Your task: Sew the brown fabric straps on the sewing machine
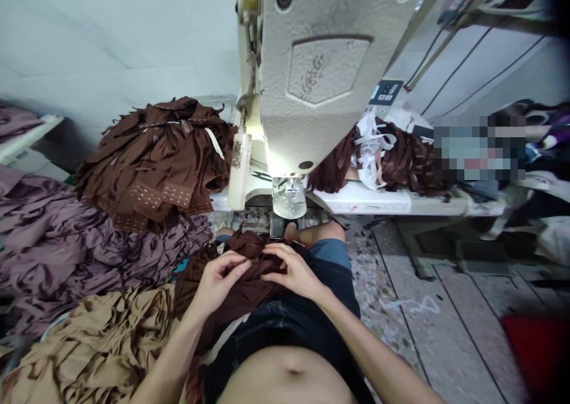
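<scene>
Over my lap lies a heap of dark brown fabric [243, 294], bunched up in front of the sewing machine [320, 89]. My left hand [221, 278] is above its left side, thumb and forefinger brought together in a pinch; whatever is between the tips is too small to make out. On the other side, my right hand [294, 273] rests at the brown fabric with thumb and fingers apart, gripping nothing that I can see. The machine's needle area [289, 187] is lit, just beyond both hands, and no cloth shows under it.
Brown garment pieces with rows of hooks [164, 154] are piled left of the machine. Mauve fabric [80, 237] and tan fabric [111, 333] heap up at my left. More brown pieces [412, 160] and white straps [371, 148] lie on the white table [369, 202] at right.
</scene>
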The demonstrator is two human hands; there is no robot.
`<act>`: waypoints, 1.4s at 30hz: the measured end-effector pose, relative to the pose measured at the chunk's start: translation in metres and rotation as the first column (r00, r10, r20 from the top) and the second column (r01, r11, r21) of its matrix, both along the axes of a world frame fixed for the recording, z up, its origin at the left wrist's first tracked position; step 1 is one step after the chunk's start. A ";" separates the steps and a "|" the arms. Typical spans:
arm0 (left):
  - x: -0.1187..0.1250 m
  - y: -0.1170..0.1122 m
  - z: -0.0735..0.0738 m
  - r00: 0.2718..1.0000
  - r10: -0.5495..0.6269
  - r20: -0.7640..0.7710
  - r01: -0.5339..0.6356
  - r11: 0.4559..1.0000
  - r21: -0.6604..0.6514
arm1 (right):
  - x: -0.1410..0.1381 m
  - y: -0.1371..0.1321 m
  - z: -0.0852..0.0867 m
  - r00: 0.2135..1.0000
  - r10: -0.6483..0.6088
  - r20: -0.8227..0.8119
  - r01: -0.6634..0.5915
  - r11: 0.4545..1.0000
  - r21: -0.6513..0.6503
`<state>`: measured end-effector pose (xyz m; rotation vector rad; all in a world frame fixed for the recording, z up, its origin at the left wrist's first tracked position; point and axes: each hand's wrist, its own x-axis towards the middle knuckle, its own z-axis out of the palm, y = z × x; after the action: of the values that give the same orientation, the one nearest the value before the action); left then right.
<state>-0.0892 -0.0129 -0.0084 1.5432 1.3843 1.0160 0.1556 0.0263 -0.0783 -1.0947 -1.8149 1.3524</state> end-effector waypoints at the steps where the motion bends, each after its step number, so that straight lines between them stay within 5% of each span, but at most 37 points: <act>1: 0.004 0.000 0.003 1.000 0.010 0.024 -0.010 1.000 -0.002 | -0.002 0.000 0.008 0.999 0.049 -0.009 -0.049 0.999 -0.005; 8: 0.047 0.010 0.032 0.987 -0.006 0.160 -0.008 0.996 0.086 | 0.022 0.007 0.068 0.948 0.277 -0.154 -0.307 0.924 -0.228; 13: 0.062 0.031 0.027 0.997 -0.010 0.081 -0.007 0.978 0.207 | 0.037 0.020 0.061 0.982 0.023 -0.186 -0.075 0.957 -0.279; 17: 0.046 0.037 0.010 0.984 -0.052 0.172 0.072 0.992 -0.108 | 0.048 0.022 0.049 0.989 -0.018 -0.150 -0.027 0.955 -0.294; 20: 0.037 0.032 0.004 0.950 -0.136 0.280 0.236 0.902 -0.363 | 0.056 0.018 0.055 0.990 0.043 -0.134 -0.078 0.959 -0.273; 24: 0.044 0.024 0.006 0.908 -0.157 0.387 0.327 0.845 -0.424 | 0.059 0.017 0.069 0.986 0.089 -0.144 -0.113 0.979 -0.170; 27: 0.052 0.027 0.008 0.886 -0.040 0.461 0.257 0.872 -0.417 | 0.060 0.020 0.073 0.985 0.079 -0.152 -0.095 0.990 -0.105; 32: 0.057 0.037 0.017 0.863 0.137 0.487 0.057 0.931 -0.361 | 0.058 0.019 0.067 0.974 -0.072 -0.215 0.042 0.989 -0.141; 37: 0.071 0.038 0.046 0.901 0.177 0.396 -0.130 0.981 -0.143 | 0.054 0.012 0.073 0.978 -0.008 -0.207 -0.044 0.968 -0.249; 39: 0.079 0.038 0.062 0.960 0.093 0.263 -0.107 0.993 0.040 | 0.054 0.012 0.082 0.976 0.028 -0.215 -0.075 0.974 -0.213; 42: 0.091 0.041 0.080 0.992 -0.106 0.072 0.091 0.979 0.180 | 0.057 0.017 0.100 0.968 0.004 -0.251 -0.031 0.994 -0.106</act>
<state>0.0015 0.0280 0.0719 1.6630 1.1756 1.1525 0.2122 0.0430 0.0214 -0.9166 -1.5866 1.5407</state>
